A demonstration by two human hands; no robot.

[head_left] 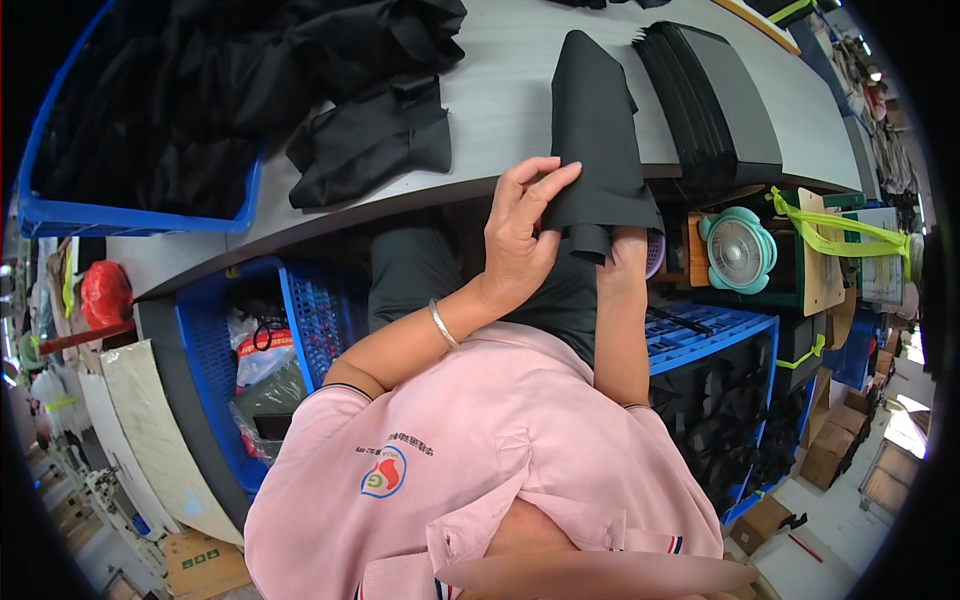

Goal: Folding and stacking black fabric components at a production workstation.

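Observation:
A long piece of black fabric (pixel 600 130), folded to a rounded tip at its far end, lies on the grey table and reaches over the near edge. My left hand (pixel 520 235) is closed at its left border, index and middle fingertips on top of the cloth and thumb lower by the edge. A silver bracelet circles that wrist. From below, my right hand (pixel 627 250) goes under the curled near end of the fabric, and its fingers are hidden there. Right of the cloth stands a neat stack of black fabric pieces (pixel 710 100).
A blue crate (pixel 140 222) of black fabric stands at the far left, beside a folded black bundle (pixel 375 140). Below the table are a blue basket (pixel 215 370) with plastic bags and a blue crate (pixel 715 335) of black pieces. A small turquoise fan (pixel 740 250) stands at right.

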